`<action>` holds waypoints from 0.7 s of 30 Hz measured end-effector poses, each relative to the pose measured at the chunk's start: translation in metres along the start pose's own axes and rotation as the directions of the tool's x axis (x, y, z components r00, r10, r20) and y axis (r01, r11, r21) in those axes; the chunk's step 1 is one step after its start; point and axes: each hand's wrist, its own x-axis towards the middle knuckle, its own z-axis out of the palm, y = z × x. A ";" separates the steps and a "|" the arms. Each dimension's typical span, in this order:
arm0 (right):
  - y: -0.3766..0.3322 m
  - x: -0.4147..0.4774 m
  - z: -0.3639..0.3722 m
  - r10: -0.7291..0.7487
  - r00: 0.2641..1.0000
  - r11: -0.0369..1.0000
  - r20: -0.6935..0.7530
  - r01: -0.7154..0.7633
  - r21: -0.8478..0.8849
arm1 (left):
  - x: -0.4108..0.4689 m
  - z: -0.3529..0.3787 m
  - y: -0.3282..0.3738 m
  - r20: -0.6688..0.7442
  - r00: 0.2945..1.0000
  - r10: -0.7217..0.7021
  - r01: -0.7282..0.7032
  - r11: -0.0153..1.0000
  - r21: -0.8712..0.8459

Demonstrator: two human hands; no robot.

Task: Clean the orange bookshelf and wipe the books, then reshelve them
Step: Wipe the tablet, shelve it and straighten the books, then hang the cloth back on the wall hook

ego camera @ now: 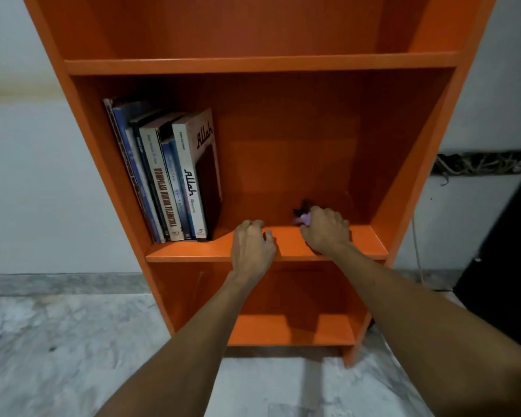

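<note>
The orange bookshelf [262,65] stands against a pale wall. On its middle board [364,242], several books [169,182] lean together at the left end; the rightmost has a white spine reading "Allah". My right hand [327,230] rests on the board's right half, shut on a purple and dark cloth [303,216] that sticks out past the fingers. My left hand [251,243] lies on the board's front edge to the right of the books, fingers curled and holding nothing.
The shelf above and the bottom shelf [292,329] hold nothing. A marbled grey floor [73,341] spreads in front. A dark object [506,266] stands at the right, with tangled cables [478,164] on the wall and a cord hanging down.
</note>
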 end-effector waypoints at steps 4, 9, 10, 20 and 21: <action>-0.007 -0.005 -0.007 -0.090 0.996 0.984 0.023 0.085 0.156 | -0.006 -0.006 0.009 0.111 0.992 -0.058 0.063 0.997 -0.039; -0.039 -0.044 -0.055 -0.161 0.980 0.930 0.121 0.109 0.352 | -0.010 -0.058 0.032 0.225 0.930 -0.291 0.327 0.934 -0.143; -0.048 -0.054 -0.067 -0.164 0.974 0.920 0.154 0.095 0.380 | -0.012 -0.071 0.039 0.263 0.907 -0.329 0.377 0.913 -0.155; -0.146 -0.146 -0.249 -0.224 0.890 0.839 0.396 -0.031 0.544 | -0.034 -0.266 0.122 0.435 0.641 -0.633 0.768 0.533 -0.357; -0.149 -0.151 -0.258 -0.236 0.880 0.829 0.413 -0.039 0.557 | -0.036 -0.279 0.127 0.430 0.640 -0.637 0.768 0.523 -0.369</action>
